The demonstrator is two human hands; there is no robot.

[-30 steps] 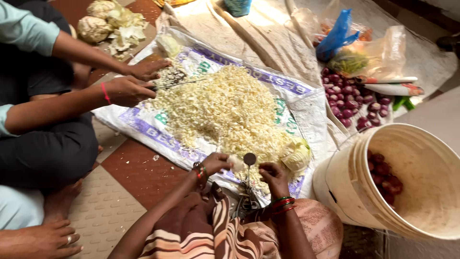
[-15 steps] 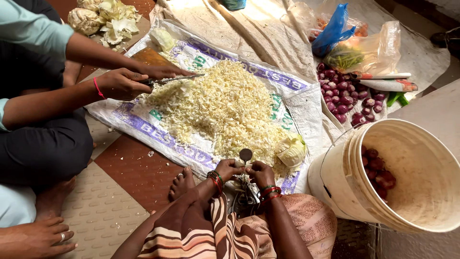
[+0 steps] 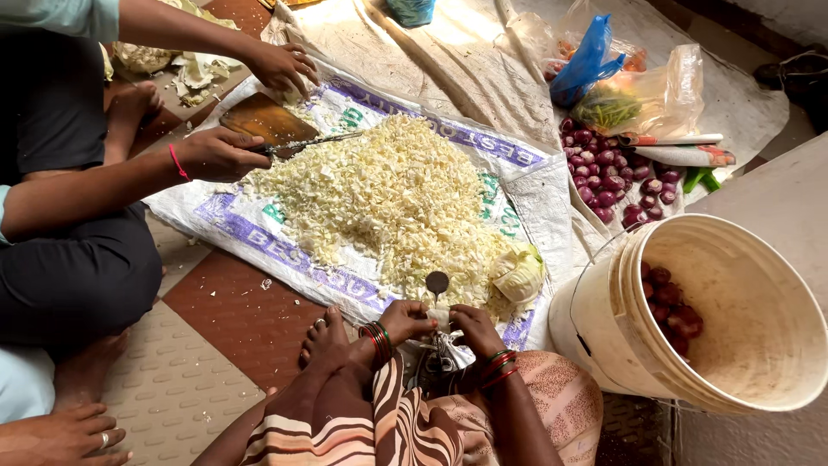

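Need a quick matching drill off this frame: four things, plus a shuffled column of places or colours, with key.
Column one:
1. chopped cabbage pile
2. bucket
3. blue bag
4. cutting board

Column two:
A. at the co-worker's knife hand
B. on the printed white sack
C. bottom right, a few red onions inside
D. top, beside a clear bag of greens

Pairs: 1-B, 2-C, 3-D, 4-A

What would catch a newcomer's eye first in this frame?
The big pile of chopped cabbage heaped on a woven sack at centre. At its near edge, the person's left hand and right hand work at an upright blade. A cream bucket stands right, holding red onions.
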